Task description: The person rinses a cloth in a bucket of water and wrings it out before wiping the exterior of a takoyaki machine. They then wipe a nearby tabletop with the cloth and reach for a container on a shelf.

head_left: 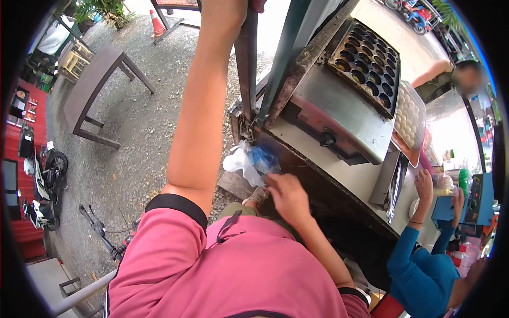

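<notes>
My left arm stretches up to the top edge of the head view, where my left hand (228,11) is mostly cut off. A fingertip shows on the far side of the dark metal post (245,58), so the hand is wrapped round it. Low in front of me, my right hand (289,197) hovers by the stall's side with fingers loosely bent and apart, holding nothing visible. Just above its fingertips hang a white plastic bag (242,162) and a blue plastic bag (263,158). A green post (287,58) slants up beside the dark one.
On the stall counter stands a metal cooker (339,106) with a black knob and a round-hollowed pan (366,66). A tray of pale balls (408,116) lies beyond. Two people work there, one in blue sleeves (424,275). A brown table (93,87) stands on gravel left.
</notes>
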Demonstrator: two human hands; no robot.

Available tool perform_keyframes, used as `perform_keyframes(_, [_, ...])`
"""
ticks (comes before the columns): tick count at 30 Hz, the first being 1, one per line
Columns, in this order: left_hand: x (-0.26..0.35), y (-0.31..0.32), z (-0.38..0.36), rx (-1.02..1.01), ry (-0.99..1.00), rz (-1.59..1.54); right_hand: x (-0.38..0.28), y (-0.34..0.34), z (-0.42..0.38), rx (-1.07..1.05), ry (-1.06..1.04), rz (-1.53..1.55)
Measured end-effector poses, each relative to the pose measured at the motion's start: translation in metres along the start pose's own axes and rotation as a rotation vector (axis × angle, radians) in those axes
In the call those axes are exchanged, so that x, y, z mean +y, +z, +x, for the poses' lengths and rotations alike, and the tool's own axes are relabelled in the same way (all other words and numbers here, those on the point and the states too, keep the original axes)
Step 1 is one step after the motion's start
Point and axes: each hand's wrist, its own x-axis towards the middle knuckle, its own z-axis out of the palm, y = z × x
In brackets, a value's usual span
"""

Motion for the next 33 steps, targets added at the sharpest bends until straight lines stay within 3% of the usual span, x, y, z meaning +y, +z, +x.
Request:
perform_keyframes(4, [-0.001, 0.000, -0.001, 0.015, 0.000, -0.013, 0.028, -0.027, 0.012, 0.250, 0.169, -0.080])
perform_keyframes(6, [-0.002, 0.000, 0.000, -0.004, 0.016, -0.011, 0.040, -0.016, 0.019, 0.271, 0.260, -0.127])
perform_keyframes(9, [-0.002, 0.000, 0.001, -0.009, 0.036, -0.021, 0.046, 0.015, 0.012, 0.072, 0.193, -0.096])
perform_keyframes(12, [0.001, 0.005, -0.004, 0.025, 0.048, -0.034, 0.014, 0.036, 0.007, 0.049, 0.149, 0.134])
perform_keyframes(14, [0.000, 0.002, -0.002, 0.134, -0.061, 0.036, -0.014, 0.038, 0.012, -0.014, 0.169, 0.306])
perform_keyframes(16, [0.008, 0.002, -0.008, 0.006, 0.029, 0.071, -0.025, 0.040, 0.015, -0.227, 0.081, 0.255])
perform_keyframes(18, [0.013, 0.003, -0.013, 0.077, -0.050, 0.066, -0.029, 0.044, 0.011, -0.217, 0.107, 0.206])
perform_keyframes(22, [0.015, 0.010, -0.010, 0.149, -0.218, 0.086, -0.010, 0.013, -0.028, 0.081, 0.439, 0.574])
perform_keyframes(23, [0.008, 0.013, -0.013, 0.121, -0.055, 0.032, 0.006, 0.003, -0.050, 0.115, 0.542, 0.674])
perform_keyframes(26, [0.014, 0.020, -0.016, 0.149, -0.084, 0.047, 0.009, -0.034, -0.126, 0.361, 0.823, 1.132])
perform_keyframes(28, [0.008, 0.011, -0.004, 0.157, -0.115, -0.032, 0.006, -0.029, -0.182, 0.609, 0.884, 1.114])
perform_keyframes(30, [-0.002, -0.003, 0.008, 0.123, -0.025, 0.049, -0.022, -0.029, -0.226, 0.887, 0.968, 1.066])
perform_keyframes(33, [-0.024, -0.017, 0.028, -0.162, 0.175, -0.075, -0.080, 0.002, -0.260, 1.219, 1.079, 0.796])
